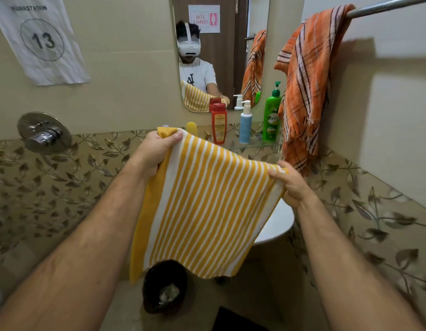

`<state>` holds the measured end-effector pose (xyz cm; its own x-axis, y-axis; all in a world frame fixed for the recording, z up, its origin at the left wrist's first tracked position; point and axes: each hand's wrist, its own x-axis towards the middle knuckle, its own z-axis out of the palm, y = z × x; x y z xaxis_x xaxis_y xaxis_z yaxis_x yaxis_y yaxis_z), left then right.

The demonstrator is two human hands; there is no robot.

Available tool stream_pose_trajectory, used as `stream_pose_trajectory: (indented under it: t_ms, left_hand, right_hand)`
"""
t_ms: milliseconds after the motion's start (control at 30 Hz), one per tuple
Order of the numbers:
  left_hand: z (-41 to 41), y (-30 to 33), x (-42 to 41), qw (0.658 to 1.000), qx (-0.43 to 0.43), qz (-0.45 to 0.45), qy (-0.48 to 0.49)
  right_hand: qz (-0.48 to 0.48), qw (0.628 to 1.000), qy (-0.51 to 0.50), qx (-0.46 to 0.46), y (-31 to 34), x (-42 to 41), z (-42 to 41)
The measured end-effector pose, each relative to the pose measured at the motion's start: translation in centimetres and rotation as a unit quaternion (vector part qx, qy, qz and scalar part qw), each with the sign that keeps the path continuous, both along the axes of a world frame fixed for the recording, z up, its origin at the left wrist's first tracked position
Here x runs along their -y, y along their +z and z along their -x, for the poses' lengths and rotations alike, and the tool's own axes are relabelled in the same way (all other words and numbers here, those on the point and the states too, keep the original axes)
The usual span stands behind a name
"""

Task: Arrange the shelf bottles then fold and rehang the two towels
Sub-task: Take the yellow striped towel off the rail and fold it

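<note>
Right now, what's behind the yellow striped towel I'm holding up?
Behind the yellow striped towel, a white basin edge shows on the right and a dark bin below. A small yellow bottle peeks over the top; the rest of the basin is covered.

yellow/white striped towel (202, 211), orange plaid towel (307, 91), red (219, 126), blue (245, 126), green bottles (271, 120)

A tiled bathroom, seen around its wall mirror (221, 51): a glass shelf (257, 145) just below the mirror carries toiletry bottles (245, 121), a towel rail (388, 5) to the mirror's right holds an orange towel (307, 87), a chrome shower valve (43, 132) sits low to the mirror's left, and a white basin (277, 223) and a waste bin (164, 286) stand below it.
</note>
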<state>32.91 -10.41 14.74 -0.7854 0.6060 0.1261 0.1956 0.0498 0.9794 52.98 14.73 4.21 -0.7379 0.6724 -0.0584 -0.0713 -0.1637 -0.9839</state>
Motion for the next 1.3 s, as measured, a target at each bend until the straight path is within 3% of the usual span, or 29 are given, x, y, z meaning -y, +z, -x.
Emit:
stream_pose_trajectory:
  t_ms: [167, 433, 633, 700, 800, 900, 967, 1067, 1167, 1300]
  left_hand:
    - [1.0, -0.4, 1.2, 0.997, 0.011, 0.066, 0.033]
    - [2.5, -1.6, 2.5, 0.988, 0.102, 0.099, 0.059]
    - [3.0, -2.7, 3.3, 0.966, 0.122, 0.225, 0.031]
    - [3.0, -3.1, 3.3, 0.964, 0.133, 0.229, 0.028]
    - [3.0, -3.3, 3.5, 0.969, 0.180, 0.171, 0.020]
    - [3.0, -3.7, 4.1, 0.968, 0.248, 0.014, -0.032]
    - [3.2, -4.4, 4.8, 0.970, 0.218, -0.050, -0.097]
    - [3.0, -4.6, 4.8, 0.978, 0.127, -0.074, -0.147]
    - [2.5, -3.4, 4.0, 0.992, 0.073, -0.078, -0.066]
    - [1.9, -1.0, 2.9, 0.988, 0.049, -0.147, -0.008]
  right_hand:
    - [-0.032, 0.997, -0.045, -0.051, 1.9, -0.5, 0.4]
    - [-0.071, 0.997, 0.037, -0.012, 3.7, -0.1, 0.0]
    - [-0.142, 0.989, -0.044, -0.018, 6.0, 0.9, 1.9]
    - [-0.154, 0.986, -0.063, -0.008, 6.4, 0.9, 2.6]
    - [-0.162, 0.982, -0.093, 0.022, 6.8, 0.5, 3.2]
    - [-0.129, 0.984, -0.120, 0.018, 7.1, -0.2, 3.5]
    - [-0.099, 0.987, -0.128, 0.009, 7.3, -0.7, 3.7]
    - [-0.056, 0.993, -0.107, 0.015, 7.4, -1.3, 3.7]
    - [-0.056, 0.998, -0.028, 0.024, 8.3, -2.1, 3.2]
    - [-0.009, 0.994, 0.043, -0.096, 8.6, -3.0, 1.5]
